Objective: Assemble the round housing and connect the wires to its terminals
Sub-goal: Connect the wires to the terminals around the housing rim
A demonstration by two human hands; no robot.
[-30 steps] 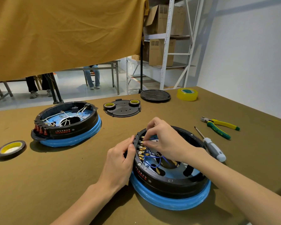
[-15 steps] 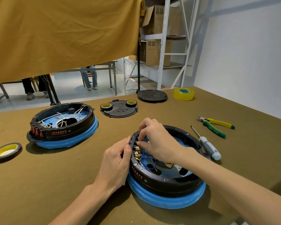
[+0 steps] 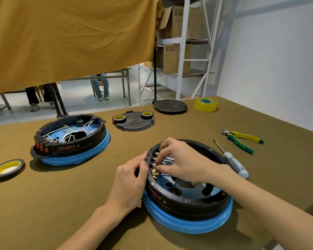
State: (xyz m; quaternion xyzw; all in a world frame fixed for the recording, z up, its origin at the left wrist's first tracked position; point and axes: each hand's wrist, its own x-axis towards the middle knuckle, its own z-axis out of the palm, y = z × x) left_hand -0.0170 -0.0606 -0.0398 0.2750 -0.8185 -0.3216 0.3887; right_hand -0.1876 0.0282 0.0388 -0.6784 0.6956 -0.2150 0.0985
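Observation:
A round black housing (image 3: 192, 204) with a blue base ring sits on the table in front of me. Brass terminals (image 3: 154, 170) line the inside of its left wall, and blue wires (image 3: 170, 184) loop across its floor. My left hand (image 3: 130, 181) grips the outside of the left wall at the terminal block. My right hand (image 3: 182, 161) reaches inside from above, its fingertips pinching a blue wire end at the terminals. The contact point is partly hidden by my fingers.
A second housing (image 3: 70, 141) with white wires stands at the left. Beyond lie a black cover plate (image 3: 134, 121) with two tape rolls, a round black lid (image 3: 170, 106) and yellow tape (image 3: 205, 104). Pliers (image 3: 242, 139) and screwdriver (image 3: 231, 159) lie right; another tape roll (image 3: 7, 167) far left.
My right hand's fingers have shifted slightly lower along the terminal row. My left hand keeps its grip on the wall. The view has drifted a little.

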